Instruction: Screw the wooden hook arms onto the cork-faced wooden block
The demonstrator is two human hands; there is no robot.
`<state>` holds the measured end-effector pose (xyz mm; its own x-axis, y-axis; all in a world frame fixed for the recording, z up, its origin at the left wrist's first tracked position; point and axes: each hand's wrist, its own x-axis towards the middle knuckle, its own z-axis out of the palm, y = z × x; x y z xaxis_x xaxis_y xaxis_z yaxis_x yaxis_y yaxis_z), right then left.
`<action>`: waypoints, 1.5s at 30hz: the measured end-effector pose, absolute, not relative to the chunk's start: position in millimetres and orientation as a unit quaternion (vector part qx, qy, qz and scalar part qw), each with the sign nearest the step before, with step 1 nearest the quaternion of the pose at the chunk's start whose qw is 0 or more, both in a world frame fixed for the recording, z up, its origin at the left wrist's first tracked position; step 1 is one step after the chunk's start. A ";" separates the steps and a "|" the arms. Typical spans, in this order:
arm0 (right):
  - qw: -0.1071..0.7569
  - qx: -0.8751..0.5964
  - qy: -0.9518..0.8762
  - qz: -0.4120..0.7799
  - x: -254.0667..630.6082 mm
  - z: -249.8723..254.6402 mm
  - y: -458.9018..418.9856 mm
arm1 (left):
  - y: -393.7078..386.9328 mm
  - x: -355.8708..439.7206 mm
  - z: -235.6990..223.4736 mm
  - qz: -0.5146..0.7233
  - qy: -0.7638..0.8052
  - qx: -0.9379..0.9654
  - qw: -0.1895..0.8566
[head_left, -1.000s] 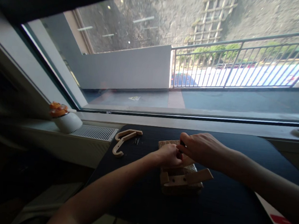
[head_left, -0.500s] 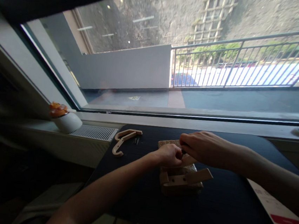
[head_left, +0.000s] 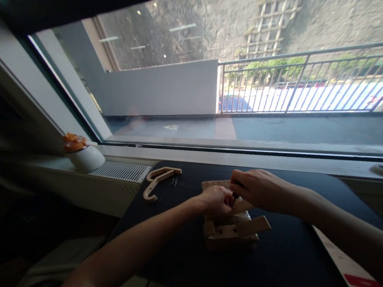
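Observation:
My right hand [head_left: 253, 185] is closed around a small dark screwdriver [head_left: 235, 194], mostly hidden by the fingers, its tip pointing down. Close against it, my left hand [head_left: 216, 200] is closed at a pale wooden hook [head_left: 243, 206], fingertips beside the tool's lower end; what lies between them is largely covered. That hook rests on a woven-looking brown block [head_left: 213, 184]. A second wooden hook [head_left: 227, 231] with two dark holes lies across the block's near side. Further left, two more wooden hooks [head_left: 155, 188] lie beside several small screws [head_left: 174, 182].
All this is on a dark table [head_left: 175, 245] with rounded corners. A white pot with orange flowers [head_left: 86, 158] stands on the ledge at the left, by a vent grille [head_left: 119, 171]. A pale board with a red stripe [head_left: 351, 271] is at the right edge. A window runs behind.
Both hands stay at the same spot on the block. My right hand has shifted and turned slightly around the screwdriver, and more of the tool shows between the hands.

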<state>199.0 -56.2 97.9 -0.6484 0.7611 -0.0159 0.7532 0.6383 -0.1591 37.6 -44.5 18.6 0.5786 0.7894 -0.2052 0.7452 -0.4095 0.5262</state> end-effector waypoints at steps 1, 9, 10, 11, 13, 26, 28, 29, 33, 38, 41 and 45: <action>0.036 -0.426 -0.900 0.083 200.4 96.4 -54.2 | -44.3 37.2 17.0 0.041 0.454 0.841 0.292; 0.045 -0.404 -0.905 0.122 203.5 96.8 -49.4 | -45.0 36.6 14.4 0.041 0.460 0.837 0.294; 0.041 -0.399 -0.908 0.117 201.9 98.1 -50.9 | -45.3 36.7 15.5 0.039 0.461 0.836 0.294; 0.036 -0.395 -0.911 0.111 200.0 99.3 -52.6 | -45.7 36.8 16.8 0.037 0.462 0.836 0.293; 0.029 -0.394 -0.914 0.095 196.5 100.9 -55.5 | -46.6 36.8 19.5 0.030 0.463 0.837 0.289; 0.013 -0.393 -0.916 0.078 188.4 102.3 -60.3 | -48.7 36.2 20.6 0.040 0.448 0.850 0.275; 0.007 -0.394 -0.915 0.083 187.9 101.8 -60.2 | -48.5 35.8 19.3 0.035 0.445 0.853 0.270; 0.006 -0.399 -0.913 0.084 188.1 100.9 -59.2 | -48.4 35.8 18.6 0.030 0.447 0.853 0.267; 0.014 -0.434 -0.899 0.050 189.9 97.4 -52.5 | -47.6 36.6 15.4 0.041 0.452 0.855 0.251; 0.002 -0.417 -0.908 0.033 193.8 107.0 -54.5 | -47.9 37.0 17.3 0.037 0.441 0.856 0.269; 0.007 -0.375 -0.925 0.059 196.4 112.5 -58.1 | -48.8 37.6 19.6 0.035 0.445 0.857 0.259; 0.008 -0.390 -0.919 0.055 194.8 106.0 -56.0 | -48.3 38.8 18.5 0.029 0.452 0.856 0.249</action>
<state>194.8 -56.0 106.0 -0.6963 0.7172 -0.0278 0.7153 0.6903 -0.1085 38.8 -48.3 18.5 0.5902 0.7880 -0.1751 0.7589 -0.4678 0.4530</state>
